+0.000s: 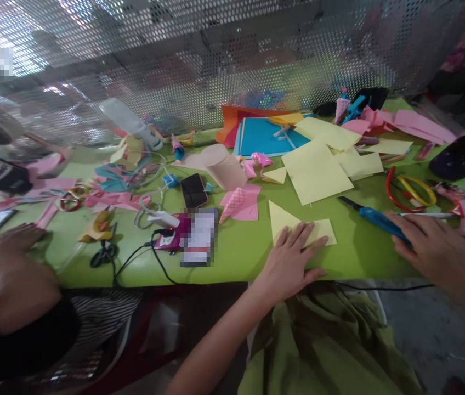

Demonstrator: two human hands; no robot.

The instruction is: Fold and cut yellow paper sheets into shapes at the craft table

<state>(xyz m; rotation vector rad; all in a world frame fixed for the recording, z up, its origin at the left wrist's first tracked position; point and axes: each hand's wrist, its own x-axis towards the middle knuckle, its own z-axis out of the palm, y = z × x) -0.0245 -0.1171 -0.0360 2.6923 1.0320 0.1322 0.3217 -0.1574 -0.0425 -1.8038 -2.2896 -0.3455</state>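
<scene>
Beyond our hands, daylight glares through the perforated metal screen (183, 71); we see soft shadows, slight blur, and edges bending.

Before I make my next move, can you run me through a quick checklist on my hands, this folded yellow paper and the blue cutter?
1. Left hand flat on the folded yellow paper: ok.
2. Right hand's fingers on the blue cutter: ok.
3. Right hand's grip firm: cannot tell.
4. Cutter's dark tip off the folded paper: ok.
5. Other person's hand away from the cutter: ok.
</scene>
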